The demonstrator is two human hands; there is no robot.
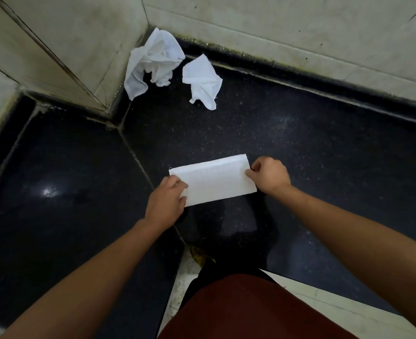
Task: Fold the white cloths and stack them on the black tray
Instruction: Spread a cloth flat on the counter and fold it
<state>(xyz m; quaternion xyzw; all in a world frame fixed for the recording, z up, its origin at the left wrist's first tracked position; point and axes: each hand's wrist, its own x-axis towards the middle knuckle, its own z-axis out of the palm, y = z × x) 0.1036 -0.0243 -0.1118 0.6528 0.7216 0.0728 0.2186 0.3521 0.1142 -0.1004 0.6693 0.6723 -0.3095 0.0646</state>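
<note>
Head view, 1 frame. Folded white cloth [214,183] lies flat on the black stone counter [312,155] as a neat rectangle, long axis running left-right and tilted a bit, right end farther from the body. It sits just right of the diagonal counter seam [138,157], roughly mid-frame. Left hand [166,201] is on the cloth's left short edge: fingers curled over the edge, thumb at the near corner, gripping the fabric. Right hand [269,176] is on the right short edge: fingers bunched and curled, pinching that edge near the middle. Can't tell if either edge is lifted off the counter. 2 more white cloths are unfolded, well apart from the folded one, back by the wall corner: larger crumpled cloth [153,62] pushed into the corner and leaning up against the tiled wall [275,33], smaller crumpled cloth [202,81] just to its right on the counter, small gap between the 2. Light glare spot [49,192] on the left counter slab. Red garment [251,309] fills the bottom centre, both forearms bare.
</note>
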